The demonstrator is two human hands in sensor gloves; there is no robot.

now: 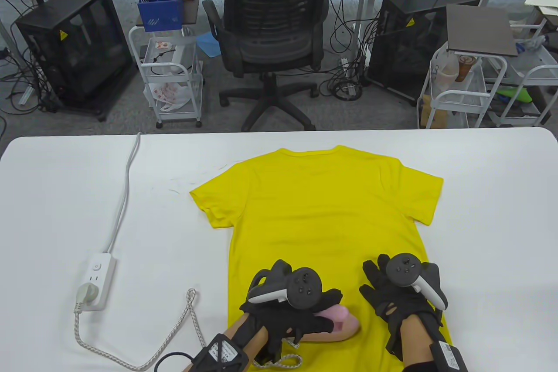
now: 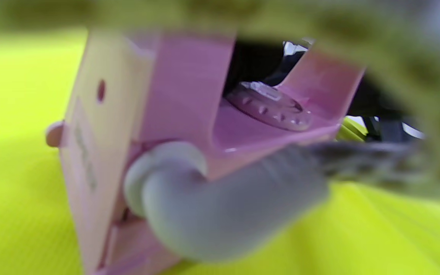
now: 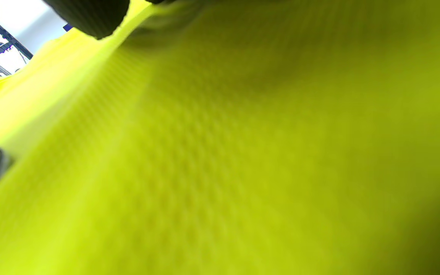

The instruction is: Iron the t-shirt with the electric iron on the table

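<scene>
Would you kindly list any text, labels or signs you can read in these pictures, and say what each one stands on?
No words or numbers can be read.
Iron: print on its cream end, too blurred.
Left wrist strap: label, too small.
Right wrist strap: label, too small.
Left black cabinet: yellow warning triangle, no words.
Right black cabinet: yellow warning triangle, no words.
Chair back: faint print, too small.
</scene>
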